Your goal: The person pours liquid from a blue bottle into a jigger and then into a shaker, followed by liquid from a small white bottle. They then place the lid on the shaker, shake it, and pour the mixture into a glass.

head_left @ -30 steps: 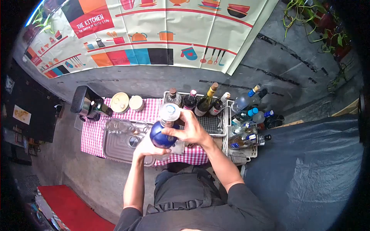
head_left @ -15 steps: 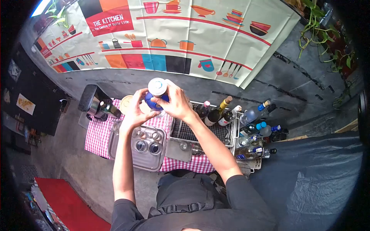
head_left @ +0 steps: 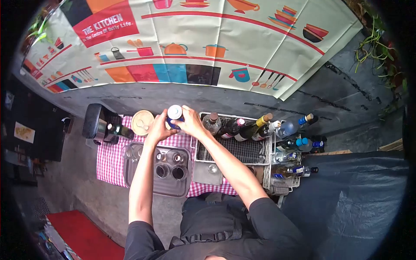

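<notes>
Blue bottle (head_left: 173, 123), white cap (head_left: 175, 112) up toward the camera, is held between both hands. Left hand (head_left: 160, 129) closed around its left side, thumb and fingers on the body. Right hand (head_left: 191, 123) gripping the opposite side, fingers up near the cap. Bottle sits at the meeting point of the hands, both arms stretched out. Just left of left hand: round pale lid (head_left: 142, 121). Further left: dark bottle (head_left: 120, 131), then black machine (head_left: 96, 122) at the cloth's edge. Nearer the body from the hands: grey tray (head_left: 173, 190) on pink-and-white checked cloth (head_left: 109, 165). Two glasses with dark-looking insides, left glass (head_left: 162, 171) and right glass (head_left: 178, 173), stand side by side on it; more clear glassware behind them, partly hidden at left by the left forearm. Right of right hand: white wire basket (head_left: 232, 163), dark checked lining, bottles along its far side. Closest to the hand is clear bottle (head_left: 212, 124), then pink-capped bottle (head_left: 232, 128), yellow-necked bottle (head_left: 251, 130) and white-capped bottle (head_left: 265, 131). Nearer the body from that basket: grey mat (head_left: 201, 174) with small clear glass (head_left: 212, 168), beside right forearm. Well right of right hand: second rack (head_left: 296, 183), more bottles, mixed caps, some overlapping. Past the hands: grey wall (head_left: 149, 96) with kitchen-print sheet (head_left: 199, 32) hanging on it.
</notes>
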Demonstrator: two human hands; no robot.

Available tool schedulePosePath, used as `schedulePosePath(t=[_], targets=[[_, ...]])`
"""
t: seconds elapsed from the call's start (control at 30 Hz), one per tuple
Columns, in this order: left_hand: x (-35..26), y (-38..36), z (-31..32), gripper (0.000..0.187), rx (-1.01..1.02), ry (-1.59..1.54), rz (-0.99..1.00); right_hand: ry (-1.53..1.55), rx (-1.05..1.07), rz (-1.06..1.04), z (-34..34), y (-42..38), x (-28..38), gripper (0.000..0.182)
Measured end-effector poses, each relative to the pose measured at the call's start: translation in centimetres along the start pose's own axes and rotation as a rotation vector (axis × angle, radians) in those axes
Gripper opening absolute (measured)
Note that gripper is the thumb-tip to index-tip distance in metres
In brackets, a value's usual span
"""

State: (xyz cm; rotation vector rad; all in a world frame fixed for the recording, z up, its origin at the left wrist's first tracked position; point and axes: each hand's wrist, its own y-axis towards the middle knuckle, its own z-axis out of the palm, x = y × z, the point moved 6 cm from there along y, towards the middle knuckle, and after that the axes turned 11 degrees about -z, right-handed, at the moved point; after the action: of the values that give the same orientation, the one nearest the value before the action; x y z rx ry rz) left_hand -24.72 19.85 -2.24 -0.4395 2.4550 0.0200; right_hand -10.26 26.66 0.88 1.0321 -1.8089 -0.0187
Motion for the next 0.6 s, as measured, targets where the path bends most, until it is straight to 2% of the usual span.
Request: schedulePosePath(t=[0.13,0.2,0.47,0.6], targets=[[0.2,1.1,1.6,0.099,0.006,-0.03,0.061,-0.02,-0.033,0.063,1.4,-1.0,-2.2,0.04],[0.5,1.5,2.5,0.098,0.067,0.017,0.002,-0.042,-0.049,0.115,2.0,-1.5,-3.0,0.039],[3.8,2.9,5.5,0.099,0.032,0.139,0.028,-0.043,-0.107,0.228,4.3,-3.3,-5.5,0.041],[2.2,2.3,4.5,0.084,0.088,0.037,0.033,0.03,-0.139,0.226,4.8,-3.3,-5.7,0.04]])
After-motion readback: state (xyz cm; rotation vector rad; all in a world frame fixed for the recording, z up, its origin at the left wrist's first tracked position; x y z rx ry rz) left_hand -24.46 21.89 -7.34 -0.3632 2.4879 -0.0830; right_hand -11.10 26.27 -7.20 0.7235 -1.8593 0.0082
